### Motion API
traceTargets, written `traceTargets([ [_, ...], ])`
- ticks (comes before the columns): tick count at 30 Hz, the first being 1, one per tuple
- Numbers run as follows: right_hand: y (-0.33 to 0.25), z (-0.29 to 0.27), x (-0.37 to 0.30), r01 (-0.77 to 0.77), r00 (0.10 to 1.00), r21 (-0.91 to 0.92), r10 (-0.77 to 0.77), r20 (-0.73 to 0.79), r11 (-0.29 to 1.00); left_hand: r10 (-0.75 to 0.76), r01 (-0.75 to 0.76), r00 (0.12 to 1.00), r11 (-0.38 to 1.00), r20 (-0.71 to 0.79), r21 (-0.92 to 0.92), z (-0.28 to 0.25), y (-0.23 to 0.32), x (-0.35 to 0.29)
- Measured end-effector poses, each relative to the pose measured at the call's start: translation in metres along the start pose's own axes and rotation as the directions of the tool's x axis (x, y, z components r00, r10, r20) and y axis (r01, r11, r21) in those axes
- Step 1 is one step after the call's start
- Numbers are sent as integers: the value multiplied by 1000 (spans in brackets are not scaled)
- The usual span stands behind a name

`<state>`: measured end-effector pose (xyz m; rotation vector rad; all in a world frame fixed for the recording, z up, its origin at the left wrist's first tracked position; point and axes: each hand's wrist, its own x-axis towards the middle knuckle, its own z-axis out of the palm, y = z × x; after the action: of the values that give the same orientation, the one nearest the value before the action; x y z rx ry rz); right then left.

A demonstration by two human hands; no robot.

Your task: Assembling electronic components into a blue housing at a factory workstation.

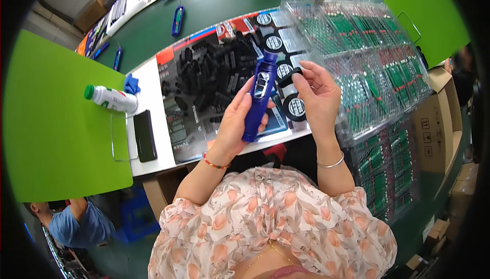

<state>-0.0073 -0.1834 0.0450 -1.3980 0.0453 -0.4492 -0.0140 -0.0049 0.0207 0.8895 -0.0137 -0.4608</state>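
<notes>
My left hand point(235, 121) is wrapped round a long dark-blue plastic casing point(252, 118), held tilted over the front of the mat. An oblong window in its upper half shows shiny, pale insides. Just right of the casing's upper end, my right hand point(322, 98) pinches a small black part point(290, 78) between thumb and fingertips. The part and the casing are apart. Loose black plastic pieces point(209, 72) lie heaped on the printed mat point(186, 144), beyond my left hand.
Clear trays point(352, 137) of green circuit boards point(380, 77) are stacked at right, beside a cardboard box point(431, 138). Green panels point(66, 126) flank the table. A phone point(145, 135), a white bottle point(113, 99) and a blue cloth point(131, 84) are left. Another person point(79, 225) sits lower left.
</notes>
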Motion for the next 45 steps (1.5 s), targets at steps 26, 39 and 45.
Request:
traceTargets([
  [26, 18, 6, -30, 270, 960, -644, -250, 125, 716, -37, 34, 999, 993, 20, 115, 9, -33, -11],
  [39, -24, -19, -21, 218, 976, -614, -178, 127, 758, -4, -2, 998, 997, 70, 79, 14, -35, 0],
  [45, -28, -171, 63, 92, 984, -963, -169, 50, 252, -15, 10, 995, 999, 102, 52, 15, -39, 5],
])
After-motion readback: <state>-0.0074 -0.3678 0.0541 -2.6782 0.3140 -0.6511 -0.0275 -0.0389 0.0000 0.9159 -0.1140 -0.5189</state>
